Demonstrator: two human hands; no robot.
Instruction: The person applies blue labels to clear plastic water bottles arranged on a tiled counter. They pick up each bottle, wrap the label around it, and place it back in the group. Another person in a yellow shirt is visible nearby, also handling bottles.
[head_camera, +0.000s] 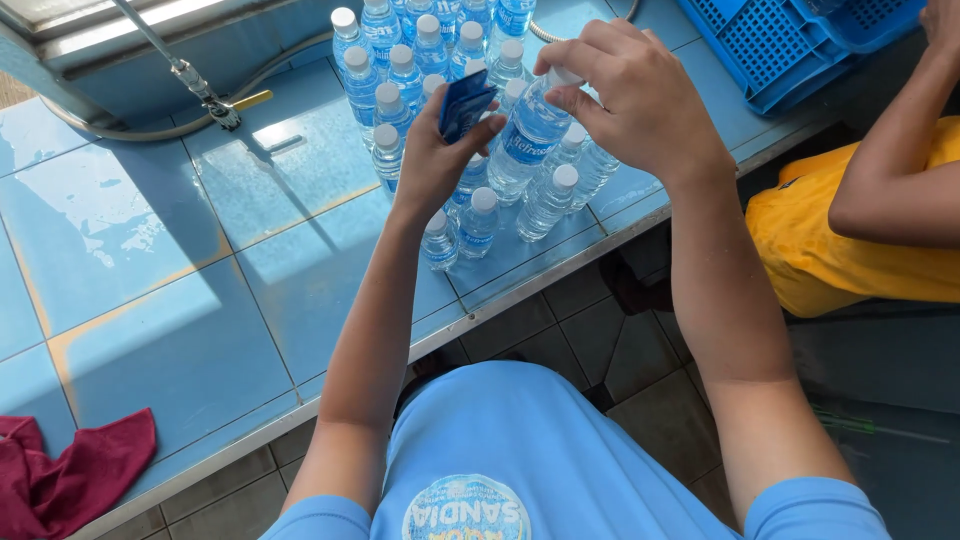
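While the right hand (640, 100) closes its fingers over the cap end of a tilted clear water bottle (527, 135), the left hand (432, 160) pinches a stack of small blue labels (465, 105) just beside the bottle's shoulder, possibly touching it. Below and behind both grips, capped bottles (430, 60) stand clustered on the blue tiled counter (150, 260).

Clear bottle (528, 135) with blue label, small blue wrappers (464, 104) beside it
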